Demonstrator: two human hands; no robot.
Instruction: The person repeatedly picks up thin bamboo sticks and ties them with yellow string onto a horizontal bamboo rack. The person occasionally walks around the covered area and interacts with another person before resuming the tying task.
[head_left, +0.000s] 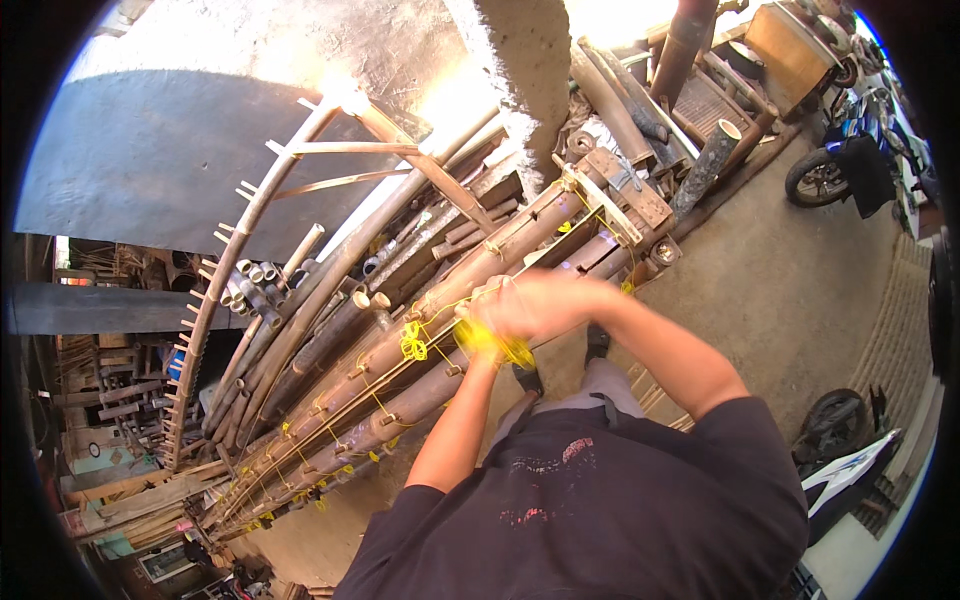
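Observation:
Two long brown bamboo poles, an upper pole point(515, 240) and a lower pole point(415, 395), run slantwise side by side in front of me. Yellow cord ties cross them at several places, and a looped bunch of cord point(414, 341) hangs on the upper one. Over the poles, my right hand point(535, 300) is closed and blurred, with a strand leading toward it. Just below and left, my left hand point(480, 330) is closed on the yellow cord point(512, 350), whose bundle is smeared by motion. The right hand partly covers the left one's fingers.
A curved wooden frame with pegs point(205, 310) leans beyond the poles, near stacked bamboo point(325, 345). A wooden block point(630, 195) stands at the poles' right end. Motorcycles, including a blue one point(850, 150), are parked on the right over the concrete floor point(750, 270).

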